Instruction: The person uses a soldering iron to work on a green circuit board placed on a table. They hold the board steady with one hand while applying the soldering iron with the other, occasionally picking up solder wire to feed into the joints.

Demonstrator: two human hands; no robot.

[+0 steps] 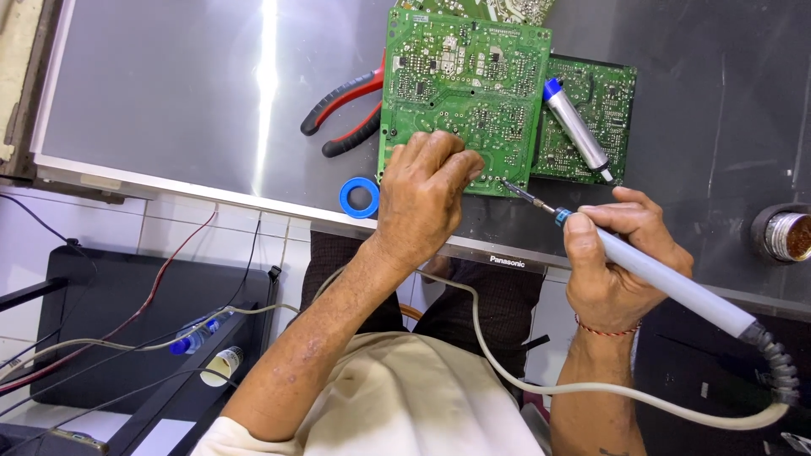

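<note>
Soldering iron at the near edge of a green circuit board

The right hand (pixel 621 262) grips a soldering iron (pixel 659 279) pen-fashion for fine tip control, while the left hand (pixel 422 198) presses fingers onto the circuit board (pixel 460 93), pinning it to the panel (pixel 169 93) near its front edge; beyond lie a desoldering pump (pixel 577 128) and red pliers (pixel 342 114).

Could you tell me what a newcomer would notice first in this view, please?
The large green circuit board at top centre, pinned at its lower edge by the left hand. Just right, the right hand holds a soldering iron with its tip at the board's lower right corner.
</note>
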